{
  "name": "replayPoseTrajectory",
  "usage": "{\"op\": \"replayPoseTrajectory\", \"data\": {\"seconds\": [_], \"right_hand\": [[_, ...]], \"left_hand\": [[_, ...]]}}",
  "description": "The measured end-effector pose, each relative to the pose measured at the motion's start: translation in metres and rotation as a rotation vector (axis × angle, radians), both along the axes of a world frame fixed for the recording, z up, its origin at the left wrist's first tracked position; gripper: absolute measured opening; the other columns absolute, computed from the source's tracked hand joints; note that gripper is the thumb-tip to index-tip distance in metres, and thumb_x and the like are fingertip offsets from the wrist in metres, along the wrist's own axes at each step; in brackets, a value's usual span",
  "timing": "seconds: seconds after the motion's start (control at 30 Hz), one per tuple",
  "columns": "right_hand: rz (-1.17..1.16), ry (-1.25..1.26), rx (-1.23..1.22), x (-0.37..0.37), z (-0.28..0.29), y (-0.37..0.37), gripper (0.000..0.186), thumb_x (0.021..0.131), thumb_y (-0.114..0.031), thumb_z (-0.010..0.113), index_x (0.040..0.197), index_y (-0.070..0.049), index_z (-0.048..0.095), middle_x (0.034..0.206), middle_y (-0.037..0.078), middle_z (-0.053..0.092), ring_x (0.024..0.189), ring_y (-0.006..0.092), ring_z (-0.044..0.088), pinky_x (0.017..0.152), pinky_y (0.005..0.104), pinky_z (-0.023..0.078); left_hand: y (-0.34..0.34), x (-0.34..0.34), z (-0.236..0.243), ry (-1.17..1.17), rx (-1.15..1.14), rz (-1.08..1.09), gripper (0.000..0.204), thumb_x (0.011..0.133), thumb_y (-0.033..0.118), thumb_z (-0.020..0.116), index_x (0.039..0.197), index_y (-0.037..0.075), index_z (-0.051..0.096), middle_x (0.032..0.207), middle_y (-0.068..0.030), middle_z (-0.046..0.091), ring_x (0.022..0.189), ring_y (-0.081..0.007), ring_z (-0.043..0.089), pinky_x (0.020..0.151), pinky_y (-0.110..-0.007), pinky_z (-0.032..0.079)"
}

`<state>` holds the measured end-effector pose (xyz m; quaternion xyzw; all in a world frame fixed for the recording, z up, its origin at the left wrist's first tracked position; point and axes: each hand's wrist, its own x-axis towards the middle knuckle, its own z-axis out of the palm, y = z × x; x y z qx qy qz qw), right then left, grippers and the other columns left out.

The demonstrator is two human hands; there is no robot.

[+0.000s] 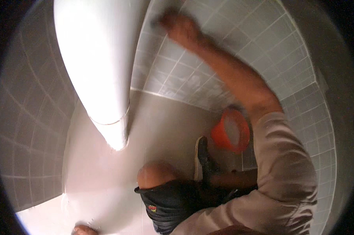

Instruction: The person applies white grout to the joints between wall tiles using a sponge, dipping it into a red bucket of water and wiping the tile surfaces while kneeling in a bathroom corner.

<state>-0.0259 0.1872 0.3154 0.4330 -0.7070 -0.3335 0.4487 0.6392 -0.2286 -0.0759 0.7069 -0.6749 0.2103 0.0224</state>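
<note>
My right arm stretches up to the grey tiled wall (200, 62), and the hand (181, 28) is at its tiles. Its fingers look curled and are blurred, with a dark patch at their tips; I cannot make out what they hold. Whitish smears mark the tiles below the hand. Only a small patch of skin, seemingly my left hand (84, 230), shows at the lower left edge, its fingers hidden. Beneath my right arm, a red-orange bucket (220, 135) stands by the foot of the wall, its opening pale inside.
A thick white pipe (102, 58) comes down to the floor (102, 176), left of my right hand. Darker tiles cover the left wall (32, 117). My bent knee (157, 175) and dark shoe (202, 156) are near the bucket.
</note>
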Motion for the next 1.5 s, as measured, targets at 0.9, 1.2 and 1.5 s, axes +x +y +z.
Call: {"op": "replayPoseTrajectory", "data": {"seconds": [0.9, 1.2, 1.5], "right_hand": [[-1.597, -1.064, -0.885, 0.209, -0.062, 0.429, 0.039, 0.09, -0.034, 0.062, 0.115, -0.005, 0.064, 0.109, 0.017, 0.065, 0.099, 0.0272, 0.063, 0.085, 0.0389, 0.05], [-1.495, -0.65, -0.129, 0.253, -0.103, 0.498, 0.049, 0.098, -0.023, 0.055, 0.142, -0.003, 0.045, 0.138, 0.017, 0.053, 0.12, 0.0281, 0.056, 0.1, 0.0399, 0.045], [-1.19, -0.68, -0.794, 0.266, 0.02, 0.363, 0.039, 0.096, -0.013, 0.056, 0.131, 0.0, 0.048, 0.12, 0.014, 0.059, 0.095, 0.0211, 0.052, 0.081, 0.0318, 0.041]], "left_hand": [[-0.018, -0.002, -0.009, 0.157, 0.069, 0.172, 0.052, 0.097, 0.049, 0.038, 0.131, 0.01, 0.047, 0.134, -0.0118, 0.05, 0.12, -0.0281, 0.05, 0.099, -0.051, 0.04], [-0.027, 0.03, 0.038, 0.713, 0.488, -0.029, 0.059, 0.101, 0.049, 0.032, 0.141, 0.007, 0.044, 0.143, -0.0187, 0.043, 0.13, -0.0326, 0.043, 0.106, -0.052, 0.038], [0.071, 0.244, 0.068, 0.512, 0.198, 0.253, 0.058, 0.101, 0.043, 0.027, 0.142, 0.004, 0.041, 0.148, -0.0158, 0.035, 0.134, -0.0351, 0.038, 0.108, -0.048, 0.036]]}}
